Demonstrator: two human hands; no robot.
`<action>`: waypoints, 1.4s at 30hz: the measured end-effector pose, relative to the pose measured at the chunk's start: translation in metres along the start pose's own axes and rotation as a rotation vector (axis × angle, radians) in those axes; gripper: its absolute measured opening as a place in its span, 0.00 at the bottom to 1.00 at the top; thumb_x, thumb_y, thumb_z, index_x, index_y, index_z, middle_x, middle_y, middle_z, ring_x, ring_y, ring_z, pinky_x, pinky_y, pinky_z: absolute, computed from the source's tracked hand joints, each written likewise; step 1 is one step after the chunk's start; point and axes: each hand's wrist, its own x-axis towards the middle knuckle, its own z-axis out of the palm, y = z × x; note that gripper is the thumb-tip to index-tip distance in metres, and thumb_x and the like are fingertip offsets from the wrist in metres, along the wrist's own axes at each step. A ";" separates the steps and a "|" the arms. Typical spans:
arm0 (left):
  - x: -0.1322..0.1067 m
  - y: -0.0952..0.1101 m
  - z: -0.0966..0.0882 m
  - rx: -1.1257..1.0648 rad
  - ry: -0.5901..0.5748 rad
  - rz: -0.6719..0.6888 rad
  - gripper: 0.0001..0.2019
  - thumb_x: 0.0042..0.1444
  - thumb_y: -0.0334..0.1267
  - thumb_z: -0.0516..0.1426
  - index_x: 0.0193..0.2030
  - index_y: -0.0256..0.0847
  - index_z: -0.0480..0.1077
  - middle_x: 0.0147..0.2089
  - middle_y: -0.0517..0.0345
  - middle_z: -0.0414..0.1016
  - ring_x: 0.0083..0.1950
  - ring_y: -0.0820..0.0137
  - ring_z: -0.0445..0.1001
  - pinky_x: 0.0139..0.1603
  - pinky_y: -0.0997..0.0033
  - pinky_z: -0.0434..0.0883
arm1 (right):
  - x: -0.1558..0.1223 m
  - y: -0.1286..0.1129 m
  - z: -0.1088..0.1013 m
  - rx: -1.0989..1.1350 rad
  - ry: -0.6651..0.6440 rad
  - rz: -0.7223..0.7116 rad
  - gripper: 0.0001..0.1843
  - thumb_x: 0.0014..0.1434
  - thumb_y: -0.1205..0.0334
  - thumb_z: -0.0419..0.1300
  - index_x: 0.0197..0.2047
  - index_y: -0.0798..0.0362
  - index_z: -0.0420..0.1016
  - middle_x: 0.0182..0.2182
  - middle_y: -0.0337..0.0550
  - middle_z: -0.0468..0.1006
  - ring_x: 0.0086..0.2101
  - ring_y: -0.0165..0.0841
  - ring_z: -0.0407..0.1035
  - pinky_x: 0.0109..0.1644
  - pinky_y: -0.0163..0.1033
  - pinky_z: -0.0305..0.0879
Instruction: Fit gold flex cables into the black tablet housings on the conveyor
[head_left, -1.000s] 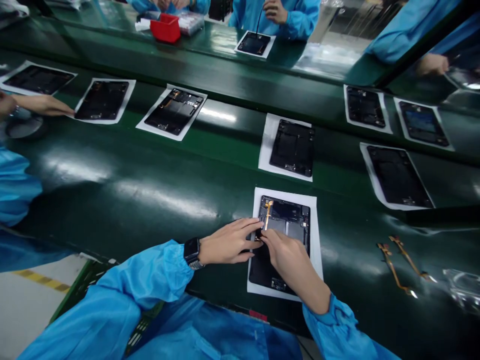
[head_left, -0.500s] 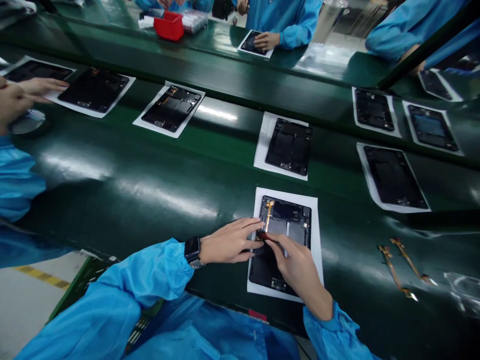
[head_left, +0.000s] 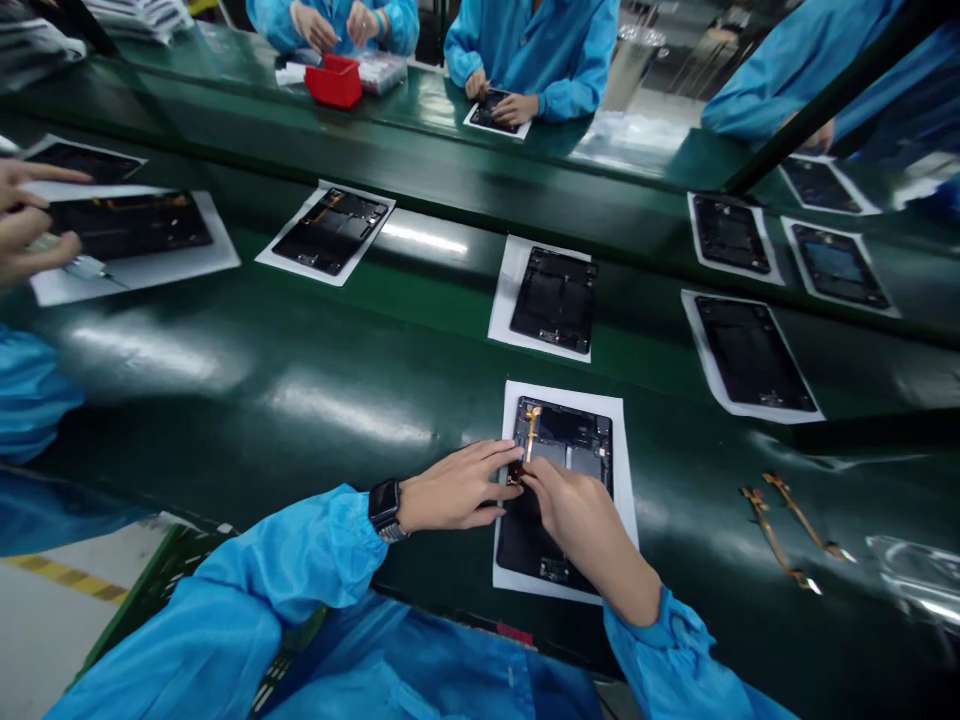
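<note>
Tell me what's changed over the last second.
The co-worker's hand at left has drawn its paper sheet and tablet leftward, and now holds a small tool. Your left hand and right hand stay at the end of the orange flex cable; the spare flex cables stay put.

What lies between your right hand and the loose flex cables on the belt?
In the head view, the right hand and flex cables have the tablet's edge, white paper margin and green belt between them.
</note>
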 end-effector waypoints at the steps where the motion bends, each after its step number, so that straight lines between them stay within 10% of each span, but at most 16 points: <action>1: 0.000 0.000 0.000 -0.001 -0.003 0.003 0.17 0.62 0.39 0.57 0.57 0.40 0.71 0.70 0.44 0.54 0.72 0.54 0.51 0.70 0.51 0.57 | -0.002 0.002 -0.001 -0.009 -0.002 0.013 0.09 0.65 0.71 0.50 0.41 0.53 0.71 0.30 0.42 0.79 0.28 0.34 0.74 0.28 0.35 0.57; 12: -0.002 0.000 -0.005 -0.058 -0.057 -0.003 0.19 0.61 0.40 0.59 0.57 0.37 0.71 0.70 0.40 0.53 0.72 0.53 0.50 0.71 0.53 0.54 | -0.001 -0.009 0.016 0.043 0.079 0.037 0.14 0.63 0.72 0.49 0.45 0.56 0.73 0.34 0.47 0.80 0.30 0.36 0.75 0.29 0.37 0.61; 17: 0.028 -0.008 -0.026 -0.084 0.051 -0.117 0.14 0.67 0.41 0.52 0.55 0.42 0.70 0.62 0.50 0.67 0.64 0.63 0.63 0.65 0.62 0.63 | -0.011 0.023 0.016 0.712 0.373 0.261 0.10 0.64 0.59 0.55 0.44 0.51 0.74 0.39 0.45 0.79 0.39 0.37 0.75 0.45 0.41 0.69; 23: 0.116 -0.041 -0.025 0.200 -0.008 -0.440 0.13 0.60 0.40 0.59 0.47 0.34 0.71 0.48 0.44 0.73 0.53 0.56 0.70 0.54 0.58 0.67 | -0.024 0.057 0.014 1.523 0.577 0.573 0.14 0.56 0.49 0.63 0.35 0.52 0.72 0.25 0.35 0.67 0.23 0.29 0.63 0.24 0.35 0.62; 28: 0.140 -0.059 -0.017 0.243 -0.070 -0.386 0.03 0.57 0.31 0.57 0.32 0.37 0.71 0.38 0.51 0.74 0.43 0.63 0.72 0.44 0.67 0.68 | -0.072 0.141 0.010 1.028 0.642 0.711 0.19 0.52 0.45 0.62 0.34 0.53 0.73 0.22 0.36 0.67 0.22 0.29 0.59 0.25 0.35 0.55; 33: 0.189 -0.092 -0.040 0.333 -0.044 -0.389 0.05 0.62 0.30 0.54 0.38 0.36 0.71 0.40 0.51 0.74 0.45 0.64 0.73 0.46 0.67 0.69 | -0.123 0.232 0.016 0.312 0.660 0.972 0.20 0.49 0.46 0.58 0.37 0.52 0.77 0.27 0.42 0.70 0.29 0.38 0.66 0.34 0.40 0.59; 42: 0.362 -0.166 -0.105 0.479 0.044 -0.452 0.16 0.65 0.42 0.56 0.55 0.36 0.67 0.54 0.49 0.70 0.52 0.63 0.73 0.51 0.56 0.73 | -0.126 0.249 0.036 0.291 0.594 1.005 0.12 0.56 0.50 0.55 0.34 0.49 0.73 0.31 0.44 0.70 0.29 0.38 0.68 0.31 0.41 0.59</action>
